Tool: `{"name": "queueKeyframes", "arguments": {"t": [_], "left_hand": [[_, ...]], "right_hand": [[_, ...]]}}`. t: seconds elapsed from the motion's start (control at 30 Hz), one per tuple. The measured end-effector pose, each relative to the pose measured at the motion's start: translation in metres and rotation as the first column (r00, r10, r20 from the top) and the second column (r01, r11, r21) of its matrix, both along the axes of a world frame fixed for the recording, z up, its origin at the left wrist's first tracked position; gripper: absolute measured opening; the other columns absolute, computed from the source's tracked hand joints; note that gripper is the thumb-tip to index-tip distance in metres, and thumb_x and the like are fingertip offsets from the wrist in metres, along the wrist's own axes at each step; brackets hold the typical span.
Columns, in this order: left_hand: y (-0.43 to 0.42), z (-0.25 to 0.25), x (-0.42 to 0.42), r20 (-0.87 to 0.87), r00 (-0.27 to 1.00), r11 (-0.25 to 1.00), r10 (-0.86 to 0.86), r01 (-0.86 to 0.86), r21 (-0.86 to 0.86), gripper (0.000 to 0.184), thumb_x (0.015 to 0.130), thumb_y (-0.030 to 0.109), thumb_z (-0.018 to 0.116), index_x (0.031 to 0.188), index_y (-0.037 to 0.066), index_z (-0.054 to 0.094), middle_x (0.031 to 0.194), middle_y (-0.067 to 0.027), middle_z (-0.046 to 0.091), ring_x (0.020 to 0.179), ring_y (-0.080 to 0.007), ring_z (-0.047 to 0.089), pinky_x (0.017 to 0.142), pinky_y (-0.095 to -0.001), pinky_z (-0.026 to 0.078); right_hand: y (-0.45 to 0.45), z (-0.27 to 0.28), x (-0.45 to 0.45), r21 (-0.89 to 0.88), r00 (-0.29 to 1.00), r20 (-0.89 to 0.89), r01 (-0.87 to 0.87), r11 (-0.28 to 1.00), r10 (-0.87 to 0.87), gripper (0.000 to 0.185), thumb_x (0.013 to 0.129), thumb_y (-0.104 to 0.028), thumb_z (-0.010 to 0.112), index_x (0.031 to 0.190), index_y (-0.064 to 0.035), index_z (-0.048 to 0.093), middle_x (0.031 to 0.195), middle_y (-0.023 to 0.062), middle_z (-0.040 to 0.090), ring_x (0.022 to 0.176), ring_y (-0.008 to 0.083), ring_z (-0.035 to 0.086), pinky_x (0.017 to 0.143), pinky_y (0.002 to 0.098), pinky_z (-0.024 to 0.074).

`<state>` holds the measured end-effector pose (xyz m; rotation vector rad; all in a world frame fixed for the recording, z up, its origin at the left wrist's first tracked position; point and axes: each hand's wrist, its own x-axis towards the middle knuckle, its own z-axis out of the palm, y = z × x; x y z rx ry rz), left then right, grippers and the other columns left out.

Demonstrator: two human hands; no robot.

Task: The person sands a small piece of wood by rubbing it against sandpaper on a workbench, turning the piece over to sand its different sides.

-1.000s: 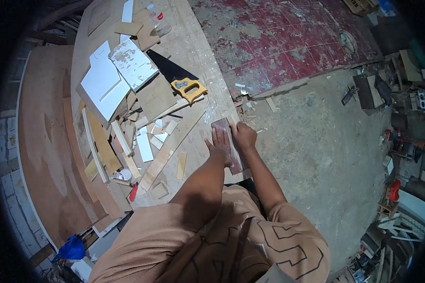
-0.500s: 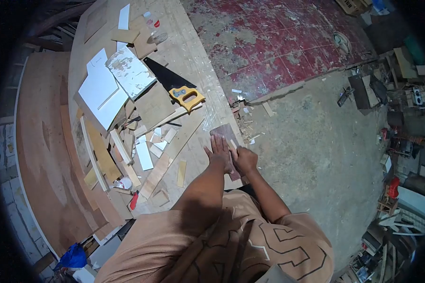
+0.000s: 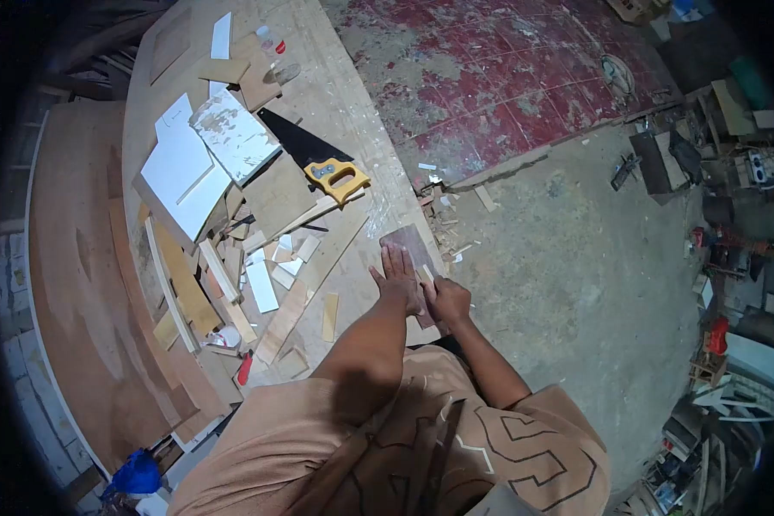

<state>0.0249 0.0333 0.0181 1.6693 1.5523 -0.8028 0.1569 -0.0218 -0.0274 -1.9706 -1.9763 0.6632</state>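
Observation:
A flat reddish-brown board (image 3: 411, 240) lies near the right edge of the wooden workbench (image 3: 340, 86). My left hand (image 3: 397, 282) rests flat on this board with its fingers stretched out. Just to the right, my right hand (image 3: 449, 301) is closed around a small pale wood strip (image 3: 427, 273), whose tip shows beyond the fingers over the board. Up and left of my hands lies a handsaw (image 3: 337, 179) with a yellow handle and a dark blade. A narrow yellowish wood piece (image 3: 330, 317) lies left of my left forearm.
White panels (image 3: 181, 176), wood offcuts (image 3: 262, 284) and a small red-handled tool (image 3: 245, 368) lie on the bench's left half. A large brown sheet (image 3: 82, 258) stands beyond its left side. Right of the bench is a concrete floor (image 3: 568, 275), with clutter at the far right.
Since the first frame, my right hand has moved down toward me along the board, and the strip's tip now shows. The board's far end has shifted slightly down in view.

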Motion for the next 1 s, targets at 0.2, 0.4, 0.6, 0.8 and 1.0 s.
{"name": "queueKeyframes", "arguments": {"t": [0.2, 0.4, 0.6, 0.8, 1.0], "left_hand": [[-0.002, 0.000, -0.001, 0.017, 1.000, 1.000, -0.016, 0.016, 0.019, 0.149, 0.057, 0.050, 0.088, 0.152, -0.002, -0.015, 0.158, -0.0284, -0.020, 0.144, -0.0470, -0.022, 0.107, -0.0764, 0.003], [0.000, -0.002, -0.001, -0.005, 0.999, 0.999, -0.033, 0.033, -0.014, 0.151, 0.056, 0.049, 0.089, 0.151, -0.002, -0.018, 0.157, -0.0285, -0.022, 0.144, -0.0471, -0.023, 0.107, -0.0770, 0.003], [-0.004, -0.008, -0.002, 0.038, 0.999, 0.999, 0.015, -0.016, 0.039, 0.151, 0.056, 0.047, 0.089, 0.151, -0.002, -0.018, 0.157, -0.0290, -0.022, 0.144, -0.0471, -0.023, 0.107, -0.0766, 0.003], [0.001, 0.001, -0.001, 0.001, 1.000, 1.000, -0.011, 0.011, -0.015, 0.150, 0.057, 0.050, 0.088, 0.151, -0.002, -0.017, 0.157, -0.0288, -0.022, 0.144, -0.0464, -0.023, 0.107, -0.0760, 0.002], [0.001, 0.000, 0.001, -0.016, 1.000, 1.000, -0.009, 0.009, -0.020, 0.151, 0.056, 0.051, 0.088, 0.151, -0.002, -0.017, 0.157, -0.0286, -0.021, 0.144, -0.0462, -0.023, 0.107, -0.0756, 0.002]], "right_hand": [[0.098, -0.001, -0.033, -0.006, 0.998, 0.016, 0.064, 0.998, -0.064, 0.038, 0.091, -0.041, 0.059, 0.077, -0.0060, 0.065, 0.075, 0.0166, 0.067, 0.070, 0.0365, 0.066, 0.061, 0.0480, 0.0508], [0.061, -0.006, -0.023, 0.029, 0.996, 0.038, 0.083, 0.996, -0.084, 0.037, 0.091, -0.042, 0.060, 0.079, -0.0073, 0.066, 0.073, 0.0160, 0.067, 0.069, 0.0352, 0.067, 0.060, 0.0470, 0.0513], [-0.002, 0.000, 0.001, -0.040, 0.999, 0.043, -0.021, 0.999, 0.022, 0.039, 0.090, -0.044, 0.060, 0.075, -0.0083, 0.065, 0.070, 0.0145, 0.066, 0.064, 0.0344, 0.067, 0.056, 0.0474, 0.0504], [0.100, -0.007, -0.025, 0.102, 0.996, 0.010, 0.084, 0.991, -0.086, 0.039, 0.091, -0.042, 0.060, 0.075, -0.0069, 0.065, 0.071, 0.0166, 0.066, 0.065, 0.0362, 0.066, 0.057, 0.0479, 0.0504], [0.078, -0.004, -0.014, 0.142, 0.980, -0.031, 0.201, 0.969, -0.198, 0.036, 0.091, -0.040, 0.060, 0.080, -0.0065, 0.066, 0.071, 0.0169, 0.066, 0.067, 0.0363, 0.066, 0.058, 0.0473, 0.0504]]}}
